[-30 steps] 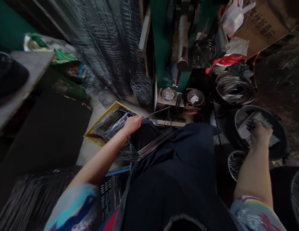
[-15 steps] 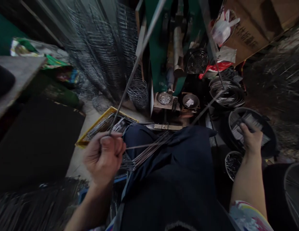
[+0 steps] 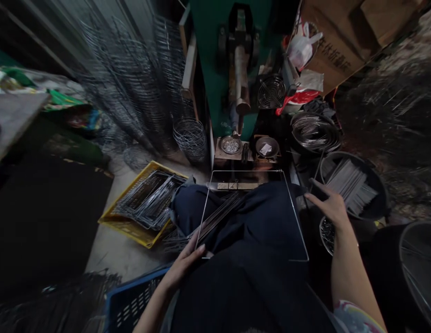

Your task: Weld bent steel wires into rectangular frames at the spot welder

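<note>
The left hand [image 3: 189, 259] was found closed around the near left corner of a rectangular wire frame [image 3: 247, 171], fingers beneath and thumb on top. The frame lay level over the lap, its far side reaching past the front edge of the dark apron [image 3: 250, 282], its near side showing a gap towards the right corner. Half a second earlier the left hand was raised close to the camera and two sides of the frame ran high up the view; it had since been lowered, and most of its outline could be read.

The right hand [image 3: 331, 208] had come away from the thin metal rods [image 3: 350, 185], where it was working in both earlier views. It stood just off the near left edge of the black bucket [image 3: 384, 199], thumb and forefinger apart. A thin dark line rose from the fingers; whether a rod was gripped could not be told.

In my judgement, the change left the frame supported by one hand only, with its right side free for the other hand to approach.

Further bent wires [image 3: 220, 215] rested across the left thigh, apparently unmoved. The yellow crate [image 3: 127, 229], loaded with similar frames [image 3: 149, 199], stood with its right corner beside the left knee.
</note>
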`<state>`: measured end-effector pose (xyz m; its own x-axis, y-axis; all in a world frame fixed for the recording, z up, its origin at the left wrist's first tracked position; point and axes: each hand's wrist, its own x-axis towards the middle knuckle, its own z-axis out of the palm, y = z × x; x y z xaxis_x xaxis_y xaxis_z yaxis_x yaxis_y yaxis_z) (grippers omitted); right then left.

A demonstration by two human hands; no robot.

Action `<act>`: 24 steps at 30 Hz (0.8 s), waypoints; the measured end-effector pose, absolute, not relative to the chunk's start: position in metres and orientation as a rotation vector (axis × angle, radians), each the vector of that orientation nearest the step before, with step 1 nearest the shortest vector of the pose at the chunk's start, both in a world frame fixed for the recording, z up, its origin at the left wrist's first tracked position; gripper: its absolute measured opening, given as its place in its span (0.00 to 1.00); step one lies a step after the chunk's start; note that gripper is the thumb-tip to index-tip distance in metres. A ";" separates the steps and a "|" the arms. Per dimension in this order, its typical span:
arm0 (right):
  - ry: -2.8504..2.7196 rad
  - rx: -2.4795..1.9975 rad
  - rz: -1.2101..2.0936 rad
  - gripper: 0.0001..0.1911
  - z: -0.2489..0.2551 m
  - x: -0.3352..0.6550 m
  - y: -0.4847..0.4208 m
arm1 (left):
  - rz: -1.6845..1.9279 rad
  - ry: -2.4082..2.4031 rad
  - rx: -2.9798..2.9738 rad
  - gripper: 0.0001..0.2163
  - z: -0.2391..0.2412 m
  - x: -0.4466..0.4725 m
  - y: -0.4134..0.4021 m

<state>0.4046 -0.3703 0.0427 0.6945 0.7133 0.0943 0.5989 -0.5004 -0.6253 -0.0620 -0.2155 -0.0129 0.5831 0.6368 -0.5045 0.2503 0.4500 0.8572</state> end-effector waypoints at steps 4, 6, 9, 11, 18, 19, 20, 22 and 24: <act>-1.076 -2.229 0.266 0.35 0.059 0.391 -0.369 | 0.394 1.009 0.832 0.34 -0.006 -0.066 -0.214; -1.107 -2.213 0.271 0.35 0.070 0.388 -0.372 | 0.438 1.020 0.708 0.38 0.000 -0.065 -0.215; -1.173 -2.210 0.243 0.34 0.090 0.378 -0.371 | 0.501 0.982 0.651 0.43 0.008 -0.058 -0.214; -1.261 -2.173 0.206 0.34 0.102 0.364 -0.366 | 0.532 0.949 0.655 0.44 0.011 -0.050 -0.211; -1.949 -1.787 0.429 0.34 0.092 0.287 -0.331 | 0.537 0.895 0.667 0.47 0.016 -0.037 -0.200; -1.999 -1.774 0.470 0.35 0.086 0.279 -0.326 | 0.533 0.893 0.669 0.47 0.017 -0.036 -0.201; -2.032 -1.771 0.504 0.36 0.081 0.273 -0.322 | 0.532 0.892 0.674 0.47 0.019 -0.035 -0.201; -2.070 -1.772 0.547 0.37 0.071 0.264 -0.316 | 0.533 0.896 0.686 0.46 0.023 -0.033 -0.203; -2.095 -1.770 0.572 0.37 0.066 0.260 -0.311 | 0.543 0.891 0.694 0.45 0.026 -0.031 -0.205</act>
